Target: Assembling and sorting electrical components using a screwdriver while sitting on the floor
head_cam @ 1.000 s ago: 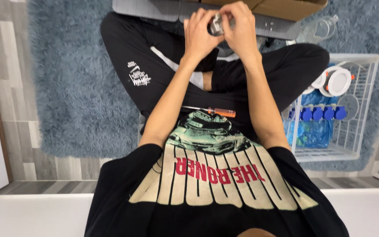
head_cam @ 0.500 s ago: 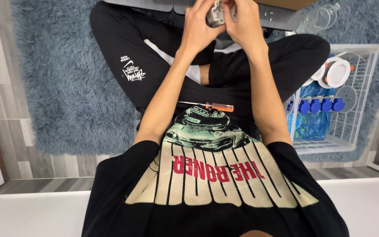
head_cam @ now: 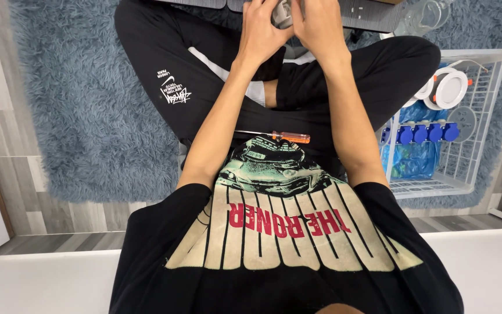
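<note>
Both hands meet at the top edge of the view: the left hand and right hand curl together around a small grey part, mostly hidden between the fingers. Below them, an orange-handled screwdriver lies on the lap. A white wire basket with blue plugs stands to the right on a blue rug.

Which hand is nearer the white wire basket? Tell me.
Right. The right hand is up at the small grey object, on the white wire basket's side; the left hand lies beyond it.
</note>
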